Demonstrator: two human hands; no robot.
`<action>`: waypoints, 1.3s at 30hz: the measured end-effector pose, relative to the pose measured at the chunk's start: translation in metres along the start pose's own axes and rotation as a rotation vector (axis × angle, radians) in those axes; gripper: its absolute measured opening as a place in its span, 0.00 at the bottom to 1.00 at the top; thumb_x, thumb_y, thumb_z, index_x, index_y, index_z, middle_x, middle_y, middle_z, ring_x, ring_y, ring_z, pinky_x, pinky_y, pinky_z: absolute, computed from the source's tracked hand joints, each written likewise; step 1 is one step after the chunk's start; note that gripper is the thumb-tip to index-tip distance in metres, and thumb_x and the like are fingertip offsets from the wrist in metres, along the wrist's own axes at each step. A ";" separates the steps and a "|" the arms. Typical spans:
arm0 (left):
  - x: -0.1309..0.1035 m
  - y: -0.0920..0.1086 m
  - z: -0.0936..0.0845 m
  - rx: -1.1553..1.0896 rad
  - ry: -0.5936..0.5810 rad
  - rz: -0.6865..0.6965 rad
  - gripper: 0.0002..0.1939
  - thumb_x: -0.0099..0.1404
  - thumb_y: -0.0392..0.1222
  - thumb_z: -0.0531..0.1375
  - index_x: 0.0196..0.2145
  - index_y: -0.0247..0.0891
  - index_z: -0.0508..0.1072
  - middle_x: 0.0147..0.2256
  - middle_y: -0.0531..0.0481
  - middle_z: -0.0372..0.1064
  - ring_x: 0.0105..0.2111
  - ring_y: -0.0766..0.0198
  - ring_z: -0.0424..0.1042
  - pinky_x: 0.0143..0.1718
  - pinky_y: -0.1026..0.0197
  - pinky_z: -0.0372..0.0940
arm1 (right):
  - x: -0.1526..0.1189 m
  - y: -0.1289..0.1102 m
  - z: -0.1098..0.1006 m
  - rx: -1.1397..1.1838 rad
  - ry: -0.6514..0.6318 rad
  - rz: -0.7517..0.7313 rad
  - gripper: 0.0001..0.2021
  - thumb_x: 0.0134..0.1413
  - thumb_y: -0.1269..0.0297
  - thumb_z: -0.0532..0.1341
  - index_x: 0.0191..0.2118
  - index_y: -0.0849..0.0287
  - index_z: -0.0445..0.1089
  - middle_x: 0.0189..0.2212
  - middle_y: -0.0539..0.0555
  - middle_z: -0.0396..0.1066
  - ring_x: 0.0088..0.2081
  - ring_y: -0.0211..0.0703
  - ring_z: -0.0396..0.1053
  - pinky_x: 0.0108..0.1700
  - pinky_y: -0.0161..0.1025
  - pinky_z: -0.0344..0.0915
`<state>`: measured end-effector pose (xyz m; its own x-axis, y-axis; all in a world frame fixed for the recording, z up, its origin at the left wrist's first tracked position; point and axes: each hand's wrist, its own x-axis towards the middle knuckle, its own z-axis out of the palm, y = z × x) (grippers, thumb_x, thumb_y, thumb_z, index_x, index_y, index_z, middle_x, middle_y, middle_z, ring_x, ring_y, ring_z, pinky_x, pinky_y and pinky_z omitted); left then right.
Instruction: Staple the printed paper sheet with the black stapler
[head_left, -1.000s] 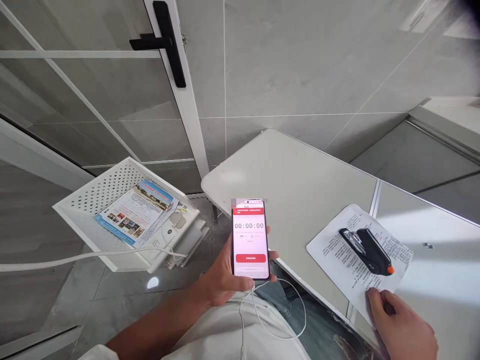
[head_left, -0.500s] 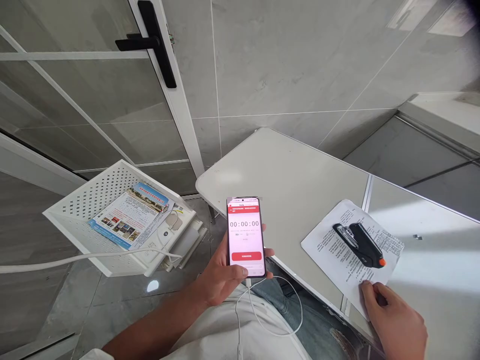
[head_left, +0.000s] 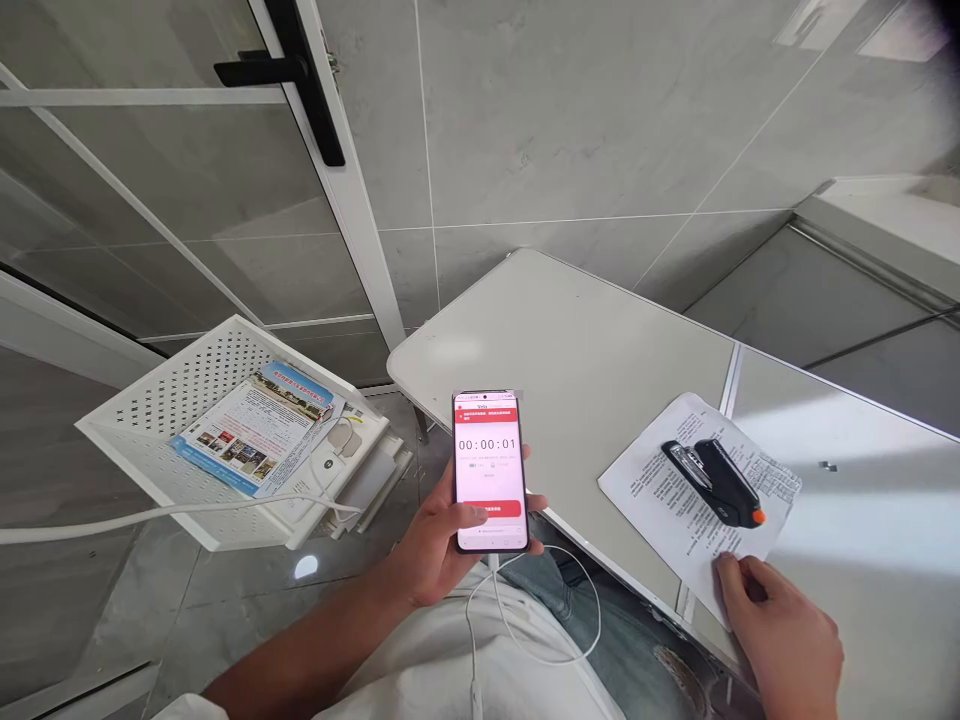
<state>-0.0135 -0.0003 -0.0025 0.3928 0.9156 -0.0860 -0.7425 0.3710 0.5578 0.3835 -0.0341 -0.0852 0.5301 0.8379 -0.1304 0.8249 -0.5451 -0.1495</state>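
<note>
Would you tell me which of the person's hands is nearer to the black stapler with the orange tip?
The right hand: it pinches the paper's near edge, just below the stapler. The left hand holds the phone, farther off to the left.

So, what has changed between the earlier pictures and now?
The left hand slid its thumb up the screen of the black-edged rectangular phone, whose timer went from 00:00:00 to 00:00:01. Nothing was taken or let go. The right hand still pinches the white printed paper under the black orange-tipped stapler.
</note>
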 end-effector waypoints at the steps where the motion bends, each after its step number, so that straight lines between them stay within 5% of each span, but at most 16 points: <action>1: 0.000 0.000 0.000 -0.003 0.001 -0.001 0.41 0.67 0.31 0.58 0.71 0.58 0.50 0.71 0.43 0.52 0.61 0.39 0.68 0.48 0.39 0.75 | 0.000 0.000 0.000 -0.004 -0.007 0.003 0.21 0.61 0.45 0.53 0.27 0.53 0.72 0.29 0.57 0.74 0.28 0.49 0.65 0.28 0.39 0.55; 16: 0.001 0.000 -0.001 0.004 -0.003 -0.012 0.37 0.67 0.32 0.58 0.69 0.55 0.56 0.71 0.44 0.52 0.62 0.39 0.67 0.48 0.40 0.75 | 0.001 0.005 0.004 -0.013 -0.002 -0.011 0.21 0.62 0.45 0.52 0.27 0.53 0.70 0.29 0.57 0.74 0.30 0.51 0.66 0.29 0.40 0.55; 24: -0.004 0.007 -0.001 0.152 -0.068 0.018 0.51 0.56 0.29 0.70 0.70 0.57 0.55 0.74 0.44 0.40 0.65 0.35 0.60 0.54 0.37 0.72 | 0.001 0.003 0.001 -0.014 -0.019 -0.003 0.20 0.61 0.45 0.53 0.27 0.52 0.71 0.30 0.58 0.74 0.29 0.51 0.66 0.29 0.40 0.56; 32: -0.010 0.000 -0.011 0.146 -0.017 0.035 0.55 0.54 0.31 0.72 0.71 0.61 0.51 0.74 0.44 0.42 0.64 0.35 0.63 0.53 0.38 0.74 | 0.000 0.003 0.002 0.001 -0.002 -0.005 0.21 0.61 0.44 0.53 0.27 0.52 0.69 0.29 0.57 0.74 0.29 0.51 0.67 0.29 0.39 0.57; 39: -0.015 -0.001 -0.019 0.076 0.046 0.012 0.47 0.64 0.31 0.64 0.72 0.59 0.47 0.72 0.42 0.48 0.60 0.39 0.69 0.48 0.41 0.76 | 0.001 0.002 0.000 0.010 -0.026 0.020 0.20 0.60 0.44 0.53 0.27 0.51 0.69 0.30 0.55 0.74 0.32 0.53 0.68 0.32 0.41 0.58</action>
<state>-0.0287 -0.0117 -0.0175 0.3580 0.9265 -0.1157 -0.7026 0.3490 0.6202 0.3854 -0.0347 -0.0858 0.5408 0.8261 -0.1584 0.8124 -0.5618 -0.1563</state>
